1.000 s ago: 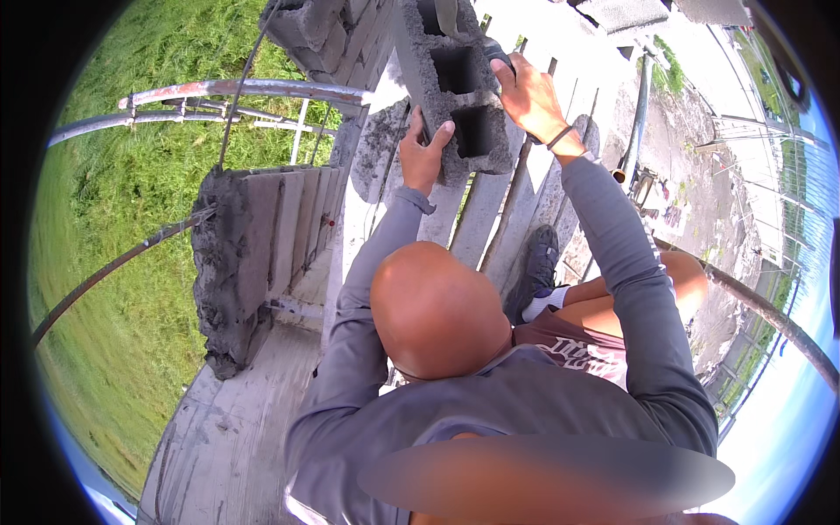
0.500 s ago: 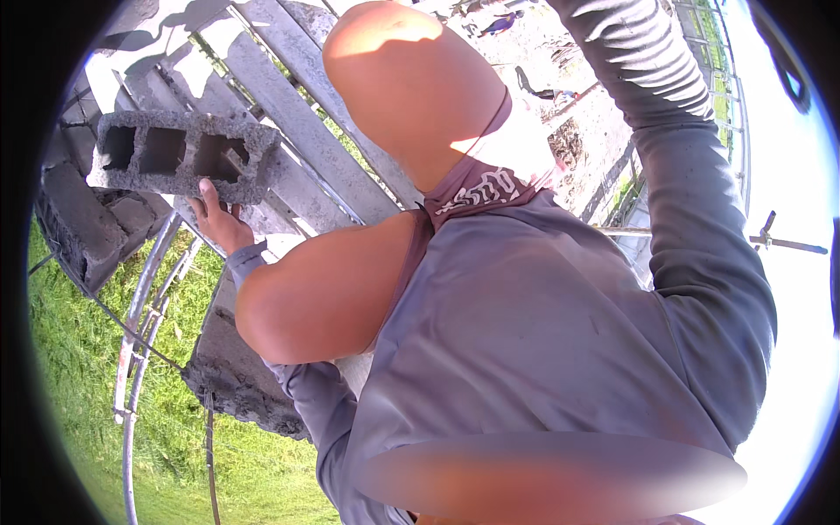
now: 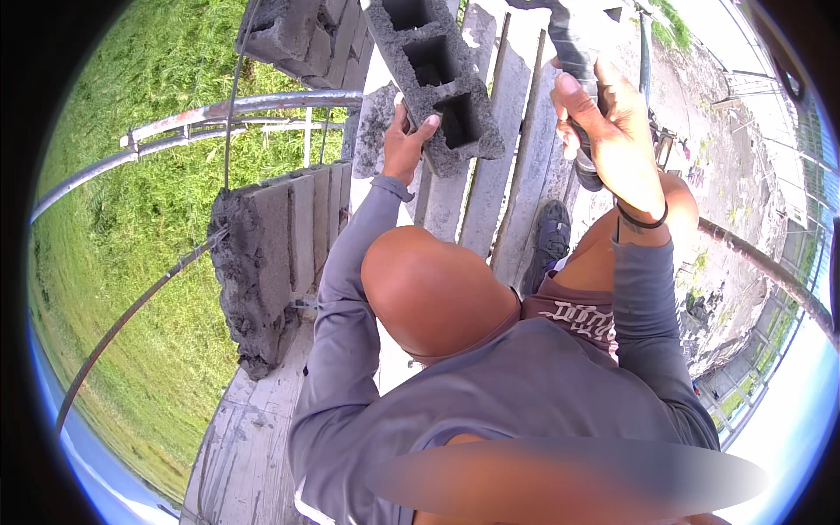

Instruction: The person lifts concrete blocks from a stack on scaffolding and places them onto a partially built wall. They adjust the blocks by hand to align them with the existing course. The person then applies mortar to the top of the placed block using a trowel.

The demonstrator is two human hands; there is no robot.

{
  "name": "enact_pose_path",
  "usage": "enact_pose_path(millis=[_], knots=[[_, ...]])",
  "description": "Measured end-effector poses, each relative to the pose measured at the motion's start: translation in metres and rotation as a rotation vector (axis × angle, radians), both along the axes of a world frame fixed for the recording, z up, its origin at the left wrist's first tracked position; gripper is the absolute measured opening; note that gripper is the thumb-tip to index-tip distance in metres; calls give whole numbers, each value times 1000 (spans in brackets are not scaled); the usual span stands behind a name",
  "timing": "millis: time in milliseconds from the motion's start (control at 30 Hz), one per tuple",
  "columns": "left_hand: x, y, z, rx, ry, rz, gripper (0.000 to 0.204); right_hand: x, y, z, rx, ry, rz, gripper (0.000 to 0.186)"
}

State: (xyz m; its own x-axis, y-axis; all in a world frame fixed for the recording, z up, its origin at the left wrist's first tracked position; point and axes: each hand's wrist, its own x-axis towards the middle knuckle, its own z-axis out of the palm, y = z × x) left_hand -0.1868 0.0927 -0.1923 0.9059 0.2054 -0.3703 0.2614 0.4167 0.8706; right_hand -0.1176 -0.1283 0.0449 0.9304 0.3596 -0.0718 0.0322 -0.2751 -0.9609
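Seen from above: person in grey long sleeves on wooden planks (image 3: 490,184). Left hand (image 3: 404,147) grips near end of a hollow concrete block (image 3: 435,77), held w/ holes facing up. Right hand (image 3: 612,131) is wrapped round a dark pole (image 3: 573,52). Beyond left: block wall (image 3: 271,245) w/ mortar, metal rails (image 3: 236,109), grass.

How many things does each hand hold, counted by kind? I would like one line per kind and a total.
Hollow concrete block, gripped by the left hand: 1
Dark pole, gripped by the right hand: 1
Total: 2
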Motion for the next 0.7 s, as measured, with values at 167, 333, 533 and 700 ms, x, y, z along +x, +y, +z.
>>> enact_pose_path(millis=[167,333,533,700], knots=[[1,-5,-5,55,-111,65,94,43,62,-104,-565,-431,127,46],[-2,-8,-15,67,-65,57,98,54,59,-127,-167,-27,-57,45],[-4,-8,-14,94,-105,67,97,51,53,-125,-224,436,-9,43],[-2,-8,-13,86,-117,71,97,54,49,-134,-78,184,-15,39]])
